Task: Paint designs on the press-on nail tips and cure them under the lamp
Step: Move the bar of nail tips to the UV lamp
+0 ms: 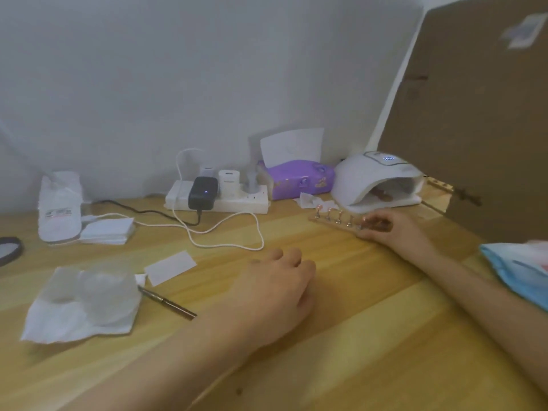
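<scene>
Wooden nail-stand strip (335,222) is pinched at its near end by the right hand (391,229), just before the curing lamp (376,180), probably for sliding in; the left hand (275,292) rests empty, loosely curled.

On the pale wooden counter (341,336), the right hand (394,229) grips the near end of a wooden strip of small metal nail stands (335,218), just at six o'clock of the white domed curing lamp (376,179). The left hand (275,295) rests palm-down, empty, with a thin dark brush (167,302) at its nine o'clock.
</scene>
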A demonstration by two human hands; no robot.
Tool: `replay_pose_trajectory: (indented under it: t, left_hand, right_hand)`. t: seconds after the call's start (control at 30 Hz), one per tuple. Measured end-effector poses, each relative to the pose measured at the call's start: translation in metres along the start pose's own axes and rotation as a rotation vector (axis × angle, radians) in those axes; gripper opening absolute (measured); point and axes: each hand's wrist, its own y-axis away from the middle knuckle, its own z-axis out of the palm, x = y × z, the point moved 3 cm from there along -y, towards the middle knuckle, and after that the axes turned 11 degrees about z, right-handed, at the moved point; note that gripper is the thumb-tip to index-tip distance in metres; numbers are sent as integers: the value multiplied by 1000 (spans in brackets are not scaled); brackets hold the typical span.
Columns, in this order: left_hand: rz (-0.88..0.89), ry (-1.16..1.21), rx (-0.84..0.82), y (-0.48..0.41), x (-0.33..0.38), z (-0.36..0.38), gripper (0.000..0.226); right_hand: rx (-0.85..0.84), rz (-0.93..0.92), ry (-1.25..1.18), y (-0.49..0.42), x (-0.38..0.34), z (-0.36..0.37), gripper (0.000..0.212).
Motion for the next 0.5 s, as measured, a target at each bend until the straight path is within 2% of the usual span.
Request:
replay_pose_trajectory:
  t: [0.03,0.13,0.17,0.27,0.3,0.5]
  left_hand:
    - [-55,5,-87,-19,0,8,25]
    - [-163,64,-171,-48,-13,21,28]
    - [-197,113,-214,-52,-19,27,27]
    - [-209,204,-222,-57,-26,36,30]
    - [-218,239,-212,-57,-28,37,30]
    - [-275,381,-197,-56,-44,37,29]
  right_hand:
    - [-58,8,-14,-2,0,-1,23]
    - [-191,0,-12,-6,6,-10,22]
    - [-144,-9,-1,-8,11,-15,21]
    - [141,9,159,-20,30,-32,26]
    - [168,34,210,-25,36,-33,28]
    - [75,86,448,-50,41,-24,40]
